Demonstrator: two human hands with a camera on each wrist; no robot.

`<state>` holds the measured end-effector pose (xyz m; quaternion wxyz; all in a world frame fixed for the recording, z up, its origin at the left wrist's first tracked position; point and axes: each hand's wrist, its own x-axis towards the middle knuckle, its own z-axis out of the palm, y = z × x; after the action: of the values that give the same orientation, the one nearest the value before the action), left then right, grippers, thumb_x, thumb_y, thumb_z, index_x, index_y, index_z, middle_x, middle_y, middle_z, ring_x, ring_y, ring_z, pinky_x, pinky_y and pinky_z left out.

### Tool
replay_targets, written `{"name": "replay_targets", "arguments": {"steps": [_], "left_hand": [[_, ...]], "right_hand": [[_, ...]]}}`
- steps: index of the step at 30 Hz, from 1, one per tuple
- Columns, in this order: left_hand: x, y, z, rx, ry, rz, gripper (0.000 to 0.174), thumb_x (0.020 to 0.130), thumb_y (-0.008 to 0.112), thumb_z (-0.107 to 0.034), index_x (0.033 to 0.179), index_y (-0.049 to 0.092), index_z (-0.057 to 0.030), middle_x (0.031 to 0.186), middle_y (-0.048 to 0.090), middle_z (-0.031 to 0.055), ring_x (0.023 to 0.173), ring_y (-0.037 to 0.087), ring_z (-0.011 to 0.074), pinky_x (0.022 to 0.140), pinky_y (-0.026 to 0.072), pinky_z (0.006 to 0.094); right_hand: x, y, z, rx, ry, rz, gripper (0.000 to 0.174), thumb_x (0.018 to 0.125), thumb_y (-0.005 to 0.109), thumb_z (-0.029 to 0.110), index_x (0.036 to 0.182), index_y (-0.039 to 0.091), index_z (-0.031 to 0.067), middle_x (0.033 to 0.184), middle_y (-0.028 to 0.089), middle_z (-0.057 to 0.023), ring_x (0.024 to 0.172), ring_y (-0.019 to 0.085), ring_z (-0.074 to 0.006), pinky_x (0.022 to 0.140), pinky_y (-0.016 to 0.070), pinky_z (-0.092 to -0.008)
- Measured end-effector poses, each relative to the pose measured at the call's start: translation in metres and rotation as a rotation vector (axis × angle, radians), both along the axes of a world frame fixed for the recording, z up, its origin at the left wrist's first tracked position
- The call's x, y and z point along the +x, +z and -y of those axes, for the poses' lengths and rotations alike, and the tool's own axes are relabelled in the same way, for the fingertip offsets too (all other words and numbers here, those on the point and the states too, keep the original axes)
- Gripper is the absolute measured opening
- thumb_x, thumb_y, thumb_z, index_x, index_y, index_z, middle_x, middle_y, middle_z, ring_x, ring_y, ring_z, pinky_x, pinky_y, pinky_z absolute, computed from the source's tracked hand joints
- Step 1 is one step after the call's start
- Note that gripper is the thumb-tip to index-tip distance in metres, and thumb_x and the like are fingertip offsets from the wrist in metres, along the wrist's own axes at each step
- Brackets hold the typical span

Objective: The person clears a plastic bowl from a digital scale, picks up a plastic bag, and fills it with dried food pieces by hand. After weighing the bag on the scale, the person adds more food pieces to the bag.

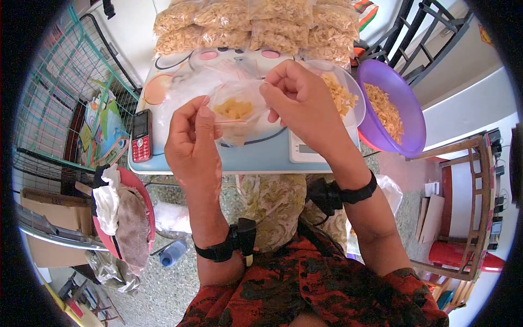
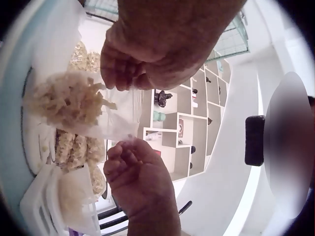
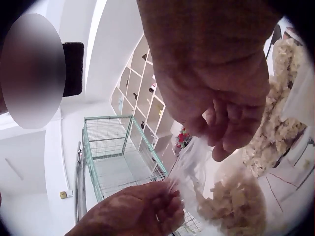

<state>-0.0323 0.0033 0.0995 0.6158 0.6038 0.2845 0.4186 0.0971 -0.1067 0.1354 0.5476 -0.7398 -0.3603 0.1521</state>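
Note:
A small clear plastic bag (image 1: 235,119) with pale yellow dried pieces at its bottom is held up between both hands, over the table. My left hand (image 1: 192,136) pinches one side of its mouth between thumb and fingers. At the opposite side, my right hand (image 1: 305,98) pinches the rim, so the mouth spreads apart. In the left wrist view the pieces (image 2: 74,101) hang low in the bag, below both hands. A white scale (image 1: 303,154) sits under my right forearm, partly hidden, with a clear bowl (image 1: 357,109) of the same pieces on it.
Filled bags (image 1: 229,22) stack along the table's back. Empty-looking plastic bags (image 1: 188,87) lie left of the hands. A red phone (image 1: 141,143) rests at the table's left edge. A purple basin (image 1: 417,125) of dried pieces stands right, and a wire cage (image 1: 49,92) stands left.

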Motion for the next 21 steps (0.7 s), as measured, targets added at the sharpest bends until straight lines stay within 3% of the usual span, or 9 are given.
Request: {"name": "replay_targets", "arguments": {"steps": [4,7,10,13,16,19,21], "left_hand": [[0.002,-0.002,0.005,0.045,-0.043,-0.058,0.027,0.096,0.056,-0.020,0.115,0.064,-0.0014,0.091,0.065,0.0037,0.072,0.055,0.0074,0.064,0.0465,0.0217],[0.007,0.001,0.009,0.045,-0.027,-0.031,0.027,0.097,0.055,-0.021,0.114,0.065,-0.0017,0.092,0.065,0.0030,0.071,0.054,0.0069,0.063,0.0459,0.0216],[0.009,0.006,0.013,-0.014,-0.043,-0.001,0.023,0.097,0.057,-0.016,0.112,0.064,-0.0002,0.085,0.059,-0.0028,0.070,0.047,0.0016,0.061,0.0403,0.0169],[0.008,0.007,0.013,0.005,-0.061,-0.071,0.022,0.097,0.057,-0.016,0.109,0.065,0.0001,0.084,0.060,-0.0030,0.070,0.046,0.0012,0.061,0.0388,0.0162],[0.009,0.006,0.014,0.029,-0.063,-0.079,0.021,0.097,0.057,-0.016,0.106,0.066,0.0001,0.083,0.060,-0.0028,0.070,0.046,0.0017,0.060,0.0377,0.0165],[0.009,0.009,0.017,0.025,-0.063,-0.051,0.019,0.097,0.057,-0.015,0.104,0.067,-0.0001,0.080,0.059,-0.0034,0.069,0.045,0.0020,0.060,0.0372,0.0171],[0.007,0.008,0.015,0.005,-0.071,-0.074,0.019,0.097,0.057,-0.015,0.103,0.067,-0.0001,0.080,0.059,-0.0035,0.070,0.046,0.0021,0.060,0.0381,0.0176]], "right_hand": [[0.004,-0.002,0.008,-0.085,-0.007,0.090,0.013,0.090,0.062,0.014,0.092,0.054,0.0027,0.074,0.056,-0.0003,0.060,0.052,-0.0060,0.054,0.0452,-0.0218],[0.001,0.002,0.014,-0.101,-0.056,0.283,0.013,0.088,0.063,0.013,0.093,0.056,0.0033,0.075,0.056,-0.0013,0.064,0.053,-0.0056,0.056,0.0448,-0.0222],[-0.005,0.015,0.019,-0.049,-0.103,0.579,0.015,0.084,0.063,0.008,0.098,0.059,0.0044,0.079,0.058,-0.0038,0.065,0.055,-0.0107,0.057,0.0447,-0.0235],[-0.006,0.016,0.024,0.000,0.216,0.793,0.026,0.081,0.059,0.004,0.106,0.060,0.0071,0.091,0.062,-0.0085,0.068,0.060,-0.0221,0.059,0.0490,-0.0292],[-0.021,0.011,0.022,-0.297,0.332,0.801,0.034,0.081,0.055,0.005,0.115,0.058,0.0083,0.106,0.063,-0.0129,0.076,0.063,-0.0323,0.065,0.0526,-0.0369],[-0.024,0.003,0.023,-0.643,0.281,0.724,0.036,0.083,0.054,0.009,0.119,0.056,0.0092,0.115,0.061,-0.0134,0.085,0.064,-0.0355,0.070,0.0534,-0.0422],[-0.021,-0.004,0.024,-0.630,0.227,0.730,0.037,0.084,0.055,0.010,0.121,0.055,0.0094,0.116,0.061,-0.0133,0.086,0.064,-0.0352,0.071,0.0534,-0.0426]]}}
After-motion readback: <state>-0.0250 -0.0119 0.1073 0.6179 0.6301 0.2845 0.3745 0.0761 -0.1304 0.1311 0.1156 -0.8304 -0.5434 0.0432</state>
